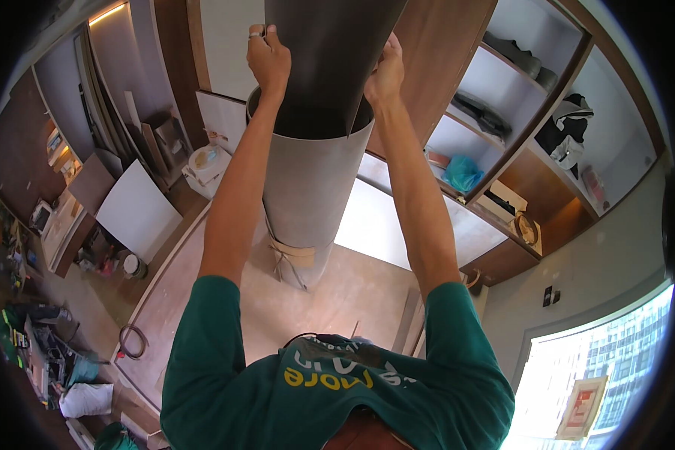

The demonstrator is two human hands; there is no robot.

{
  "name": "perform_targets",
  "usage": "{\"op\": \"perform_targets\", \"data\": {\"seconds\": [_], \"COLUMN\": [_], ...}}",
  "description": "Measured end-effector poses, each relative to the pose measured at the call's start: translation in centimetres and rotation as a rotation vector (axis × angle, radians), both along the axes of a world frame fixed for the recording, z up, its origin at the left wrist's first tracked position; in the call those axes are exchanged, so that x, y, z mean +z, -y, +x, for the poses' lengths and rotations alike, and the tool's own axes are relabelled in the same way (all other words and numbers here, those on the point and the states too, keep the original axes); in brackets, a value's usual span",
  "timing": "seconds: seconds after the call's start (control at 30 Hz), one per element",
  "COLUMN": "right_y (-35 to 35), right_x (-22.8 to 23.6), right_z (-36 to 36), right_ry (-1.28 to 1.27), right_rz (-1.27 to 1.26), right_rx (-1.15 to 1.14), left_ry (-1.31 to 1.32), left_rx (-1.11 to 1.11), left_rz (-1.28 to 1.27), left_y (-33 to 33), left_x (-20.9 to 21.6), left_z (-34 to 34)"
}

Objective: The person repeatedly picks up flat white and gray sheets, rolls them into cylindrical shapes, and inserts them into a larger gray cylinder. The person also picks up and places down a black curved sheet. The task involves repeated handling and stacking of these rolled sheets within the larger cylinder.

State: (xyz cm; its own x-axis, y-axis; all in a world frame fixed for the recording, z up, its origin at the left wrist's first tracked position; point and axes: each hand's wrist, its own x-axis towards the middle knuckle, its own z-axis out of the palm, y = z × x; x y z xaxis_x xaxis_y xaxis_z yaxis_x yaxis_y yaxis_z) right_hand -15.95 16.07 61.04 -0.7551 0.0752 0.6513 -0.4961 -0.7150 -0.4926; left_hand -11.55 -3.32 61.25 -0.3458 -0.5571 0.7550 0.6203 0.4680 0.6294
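- Left hand (pixel 269 66), right hand (pixel 385 75): fingers closed on opposite edges of dark sheet (pixel 326 64), above grey roll (pixel 311 176).
- Sheet judged stiff, springy; hold both edges.

Green T-shirt (pixel 277 401), short sleeves (pixel 202 330), yellow and white chest lettering (pixel 330 379), silvery finger ring (pixel 256 34)

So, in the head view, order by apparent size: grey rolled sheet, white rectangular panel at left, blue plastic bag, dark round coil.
1. Grey rolled sheet
2. White panel
3. Blue bag, dark coil: too alike to rank
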Motion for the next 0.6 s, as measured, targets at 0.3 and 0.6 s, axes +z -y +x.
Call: {"op": "perform_targets", "data": {"seconds": [0.3,0.6], "right_y": [-1.8,-1.9], "right_x": [-1.6,-1.4], "right_z": [-4.4,-3.7], "right_ry": [0.046,0.092], "right_rz": [-0.037,-0.083], "right_rx": [-0.020,-0.044], "left_ry": [-0.072,-0.047], "left_rx": [0.050,0.211], "left_rz": [-0.043,-0.085], "left_y": [-1.0,-0.5], "left_x": [-0.7,-0.7], "left_z": [-3.2,-7.0]}}
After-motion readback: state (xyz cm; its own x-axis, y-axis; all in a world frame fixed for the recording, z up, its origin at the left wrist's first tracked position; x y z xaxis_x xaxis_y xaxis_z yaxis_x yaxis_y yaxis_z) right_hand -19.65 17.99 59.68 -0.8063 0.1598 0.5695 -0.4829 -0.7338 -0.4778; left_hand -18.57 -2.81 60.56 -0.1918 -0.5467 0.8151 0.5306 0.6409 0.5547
